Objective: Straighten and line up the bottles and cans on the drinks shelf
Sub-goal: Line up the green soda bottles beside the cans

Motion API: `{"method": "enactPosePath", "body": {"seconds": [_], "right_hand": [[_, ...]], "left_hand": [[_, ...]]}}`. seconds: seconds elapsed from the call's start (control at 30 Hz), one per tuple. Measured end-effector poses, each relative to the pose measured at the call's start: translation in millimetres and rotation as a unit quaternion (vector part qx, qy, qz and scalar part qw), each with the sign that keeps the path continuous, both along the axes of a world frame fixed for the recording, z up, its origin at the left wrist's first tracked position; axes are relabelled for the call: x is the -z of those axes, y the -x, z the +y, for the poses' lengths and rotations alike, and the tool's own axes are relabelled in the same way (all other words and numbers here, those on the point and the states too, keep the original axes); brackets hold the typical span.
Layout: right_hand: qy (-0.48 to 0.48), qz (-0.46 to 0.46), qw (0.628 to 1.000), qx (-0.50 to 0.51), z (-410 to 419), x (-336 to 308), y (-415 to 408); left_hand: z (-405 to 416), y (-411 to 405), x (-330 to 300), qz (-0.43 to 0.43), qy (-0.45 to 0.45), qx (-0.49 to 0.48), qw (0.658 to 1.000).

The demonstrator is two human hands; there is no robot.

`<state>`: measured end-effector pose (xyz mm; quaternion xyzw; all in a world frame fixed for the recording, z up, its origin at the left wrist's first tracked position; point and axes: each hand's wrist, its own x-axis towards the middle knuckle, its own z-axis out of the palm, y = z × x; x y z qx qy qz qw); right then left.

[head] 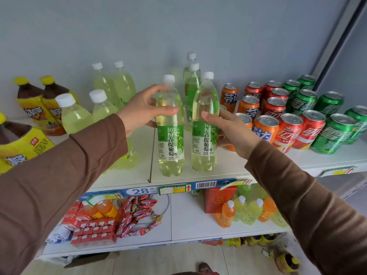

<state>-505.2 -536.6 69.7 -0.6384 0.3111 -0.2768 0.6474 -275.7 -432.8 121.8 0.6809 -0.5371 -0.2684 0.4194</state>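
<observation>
My left hand [146, 108] wraps loosely round the upper part of one green grape bottle [171, 133], thumb in front, fingers behind. My right hand [228, 127] is open, its thumb touching the bottle beside it [205, 126]; whether the hidden fingers grip it I cannot tell. Both bottles stand upright near the front edge of the white shelf [127, 175], left of the cans [288, 116].

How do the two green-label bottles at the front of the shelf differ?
The left bottle stands a bit nearer the shelf edge; the right bottle sits slightly farther back. The left hand wraps the left bottle's upper body; the right hand cups the right bottle's side. Both are upright, white-capped, labels facing forward.
</observation>
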Motion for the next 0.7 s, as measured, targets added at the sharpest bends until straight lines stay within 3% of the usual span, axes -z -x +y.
{"method": "enactPosePath", "body": {"seconds": [0.27,0.7], "right_hand": [[0.065,-0.031,0.997,-0.012,18.0,14.7,-15.3],[0.106,-0.034,0.993,-0.03,23.8,31.8,-29.9]], "left_hand": [[39.1,1.1,12.3,-0.036,0.074,0.005,0.997],[47.4,-3.4,22.8,-0.045,0.064,0.033,0.996]]}}
